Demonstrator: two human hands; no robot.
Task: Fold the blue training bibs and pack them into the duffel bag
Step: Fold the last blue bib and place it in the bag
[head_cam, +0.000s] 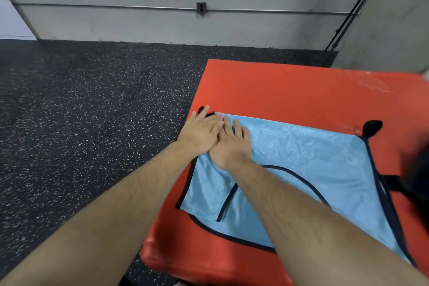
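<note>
1. Here, the first risk: the bib [301, 158] looks thin and slick and lies on a smooth red pad [290, 90]. I judge that a sideways push from my palms could slide the whole piece instead of flattening it.
2. The corner under my hands sits right at the pad's left edge. Pressing outward there could carry it over the side onto the floor [92, 111].
3. A dark-trimmed flap lies folded over beside my right forearm. Smoothing only the far corner may leave that fold crooked, and the packet lopsided.
4. Left hand [202, 132]: flat, fingers straight, gripping nothing. It presses on the bib's far left corner, and its fingertips reach past the corner over a small black piece that is partly hidden.
5. Right hand [229, 144]: likewise flat and unclenched, palm down on the bib. It touches the left hand, which seems to overlap its inner edge.
6. From my hands the bib spreads rightward and toward me, passing under my right forearm. A black loop [372, 127] lies at its far right corner.
7. A dark blur [417, 183] at the right edge may be the duffel, but I cannot tell. No packing has begun.
</note>
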